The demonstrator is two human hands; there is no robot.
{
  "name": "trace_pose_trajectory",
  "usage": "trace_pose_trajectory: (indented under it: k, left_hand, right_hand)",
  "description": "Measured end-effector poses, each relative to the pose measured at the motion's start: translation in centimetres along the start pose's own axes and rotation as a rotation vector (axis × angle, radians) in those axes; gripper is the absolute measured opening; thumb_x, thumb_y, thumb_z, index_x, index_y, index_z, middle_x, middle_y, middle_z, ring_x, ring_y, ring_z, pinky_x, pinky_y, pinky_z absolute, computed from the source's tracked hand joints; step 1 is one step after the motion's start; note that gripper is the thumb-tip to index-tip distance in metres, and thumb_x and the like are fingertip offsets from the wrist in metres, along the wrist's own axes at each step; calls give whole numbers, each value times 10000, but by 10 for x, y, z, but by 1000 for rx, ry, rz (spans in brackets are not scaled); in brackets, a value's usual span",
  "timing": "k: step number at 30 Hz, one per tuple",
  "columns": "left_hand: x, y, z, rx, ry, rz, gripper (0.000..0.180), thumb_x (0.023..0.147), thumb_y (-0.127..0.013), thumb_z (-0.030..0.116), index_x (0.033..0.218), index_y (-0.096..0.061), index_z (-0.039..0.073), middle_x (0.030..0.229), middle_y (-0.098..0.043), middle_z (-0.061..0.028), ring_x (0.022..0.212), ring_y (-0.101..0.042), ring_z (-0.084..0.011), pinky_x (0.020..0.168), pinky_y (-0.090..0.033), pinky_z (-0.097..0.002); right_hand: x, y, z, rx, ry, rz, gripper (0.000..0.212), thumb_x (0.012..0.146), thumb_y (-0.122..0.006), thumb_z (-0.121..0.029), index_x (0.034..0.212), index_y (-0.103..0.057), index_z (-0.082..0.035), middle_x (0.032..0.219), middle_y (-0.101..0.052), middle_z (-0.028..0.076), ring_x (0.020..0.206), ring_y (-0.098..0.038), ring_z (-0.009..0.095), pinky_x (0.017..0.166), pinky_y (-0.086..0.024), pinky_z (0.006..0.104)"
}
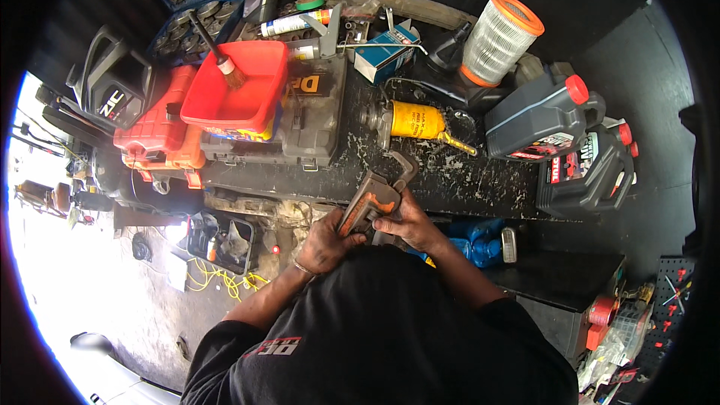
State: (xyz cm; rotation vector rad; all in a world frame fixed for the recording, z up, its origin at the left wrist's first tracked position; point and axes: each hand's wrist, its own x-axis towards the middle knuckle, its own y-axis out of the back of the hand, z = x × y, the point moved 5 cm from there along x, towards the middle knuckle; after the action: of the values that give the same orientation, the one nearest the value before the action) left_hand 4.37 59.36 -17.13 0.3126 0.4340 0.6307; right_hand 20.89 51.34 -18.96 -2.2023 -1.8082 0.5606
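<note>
Close to my body, at the bench's near edge, I hold a worn pipe wrench [369, 202] with orange paint on its grey body and a hooked jaw pointing up and away. My left hand [324, 244] is closed round the lower end of its handle. My right hand [411, 223] grips it near the jaw, thumb across the front. Just beyond the wrench a yellow cylindrical tool [417, 120] with metal ends lies on its side on the scuffed black workbench [450, 180].
A red tub [225, 109] with a brush [229, 73] sits on a dark tool case [315, 120] at left. Dark oil jugs [529, 124] and an orange-rimmed air filter [502, 37] stand at right. A teal box [386, 52] lies at the back. Yellow cord [217, 274] is on the floor.
</note>
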Motion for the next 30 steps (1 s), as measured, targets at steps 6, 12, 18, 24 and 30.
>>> trace_pose_trajectory:
  k: [6,12,18,24,30]
  left_hand:
    - [2,-2,-4,-4,22,-8,487,800,-848,354,1085,-627,27,914,-697,-192,887,-682,-333,807,-514,-419]
    - [10,-3,-13,-50,53,-2,502,786,-862,380,1050,-640,15,842,-699,-167,796,-677,-267,756,-516,-403]
    - [15,-5,-15,-49,57,-32,509,782,-865,379,1059,-639,16,843,-707,-165,777,-686,-264,740,-518,-404]
    - [19,-2,-11,-38,16,-56,526,788,-858,389,1093,-644,19,863,-712,-170,812,-700,-273,763,-525,-406]
    - [25,0,-12,15,81,-97,540,783,-859,393,1103,-645,15,892,-717,-176,860,-706,-291,785,-526,-416]
  right_hand:
    - [3,1,-2,-151,5,76,766,902,-733,-34,1498,-253,-67,1404,-476,89,1300,-503,200,1101,-437,396]
    - [1,4,-5,-131,-15,3,746,903,-748,-67,1484,-281,-53,1398,-483,90,1308,-497,191,1092,-441,382]
    - [7,5,-2,-158,81,57,765,899,-751,-72,1498,-275,-61,1394,-488,89,1311,-496,194,1102,-433,384]
    - [10,7,1,-172,34,37,736,894,-751,-42,1476,-301,-56,1369,-508,84,1295,-508,183,1074,-457,365]
    - [10,8,6,-50,48,102,746,881,-750,-2,1476,-303,-59,1351,-522,72,1290,-512,176,1062,-468,361]
